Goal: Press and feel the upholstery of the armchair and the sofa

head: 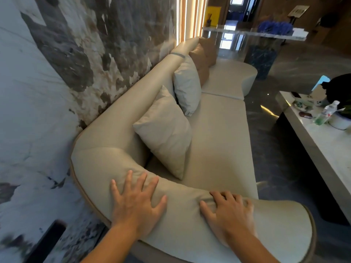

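Note:
A long cream leather sofa runs away from me along the marbled wall. Its padded curved armrest is nearest to me. My left hand lies flat on the armrest with fingers spread, palm pressing the leather. My right hand rests further right on the same armrest, fingers curled over its inner edge and denting the padding. No armchair is in view.
Two pale cushions and a tan cushion lean on the sofa back. A low marble coffee table at right holds a plastic bottle and small items. Dark glossy floor lies between. A glass console stands far back.

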